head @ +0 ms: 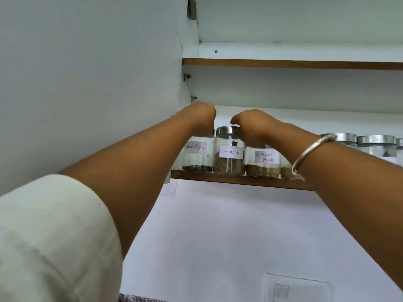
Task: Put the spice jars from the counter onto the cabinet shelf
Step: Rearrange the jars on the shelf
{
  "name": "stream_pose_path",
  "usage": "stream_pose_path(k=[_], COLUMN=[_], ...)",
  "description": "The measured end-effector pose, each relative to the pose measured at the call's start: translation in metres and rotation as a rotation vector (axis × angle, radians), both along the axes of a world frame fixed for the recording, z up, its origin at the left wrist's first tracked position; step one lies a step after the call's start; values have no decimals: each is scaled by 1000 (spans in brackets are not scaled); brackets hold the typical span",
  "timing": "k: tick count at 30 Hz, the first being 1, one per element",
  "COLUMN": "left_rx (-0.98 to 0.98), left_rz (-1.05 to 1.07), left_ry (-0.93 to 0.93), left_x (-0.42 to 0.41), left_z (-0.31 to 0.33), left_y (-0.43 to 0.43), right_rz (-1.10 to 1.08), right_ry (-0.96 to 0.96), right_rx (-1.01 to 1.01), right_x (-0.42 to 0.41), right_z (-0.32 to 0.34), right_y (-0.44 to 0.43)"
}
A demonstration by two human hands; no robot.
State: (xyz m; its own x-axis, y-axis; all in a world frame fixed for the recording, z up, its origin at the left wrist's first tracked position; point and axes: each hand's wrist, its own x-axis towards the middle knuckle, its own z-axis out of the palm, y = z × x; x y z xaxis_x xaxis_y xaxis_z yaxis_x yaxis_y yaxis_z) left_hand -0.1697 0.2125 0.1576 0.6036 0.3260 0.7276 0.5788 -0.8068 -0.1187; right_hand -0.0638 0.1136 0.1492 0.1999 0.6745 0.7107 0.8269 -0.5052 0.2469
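Both hands reach the cabinet shelf (239,180), where spice jars stand in a row along the front edge: Black Pepper (197,153), Cinnamon (229,151) at its 3 o'clock, Coriander Powder (262,160) next, and more jars (376,144) beyond. The left hand (200,118) covers the Black Pepper lid, its fingers hidden. The right hand (250,129) curls at the Cinnamon lid's 3 o'clock edge; its hold cannot be told. The task looks well advanced, but the table is unseen, so the remaining jars are unknown.

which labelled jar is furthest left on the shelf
The Black Pepper jar, below the left hand, holding only a thin dark layer; the Cinnamon jar and Coriander Powder jar stand to its right.
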Motion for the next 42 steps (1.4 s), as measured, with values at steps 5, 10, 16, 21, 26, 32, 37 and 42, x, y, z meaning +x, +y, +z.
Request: stream_pose_path(k=[5,10,16,21,26,32,37,42], left_rx=[20,-35,-7,0,5,19,-16,-31], left_rz=[-2,18,50,69,89,121,115,112], left_ry=[-2,-8,22,28,14,18,49,101], left_x=[13,20,43,60,81,105,115,127], left_z=[6,20,14,6,-1,-5,1,-2], left_y=[9,21,37,57,77,107,123,129], right_rz=[-15,-53,-154,-171,-183,-205,-185,-182], right_ry=[21,-17,-113,-126,-41,9,94,117], right_rx=[27,-13,-18,-46,-22,-35,-2,-15], right_x=[-1,-3,4,14,30,44,60,72], right_z=[12,21,20,16,13,14,17,11], right_y=[9,26,56,79,103,131,143,154])
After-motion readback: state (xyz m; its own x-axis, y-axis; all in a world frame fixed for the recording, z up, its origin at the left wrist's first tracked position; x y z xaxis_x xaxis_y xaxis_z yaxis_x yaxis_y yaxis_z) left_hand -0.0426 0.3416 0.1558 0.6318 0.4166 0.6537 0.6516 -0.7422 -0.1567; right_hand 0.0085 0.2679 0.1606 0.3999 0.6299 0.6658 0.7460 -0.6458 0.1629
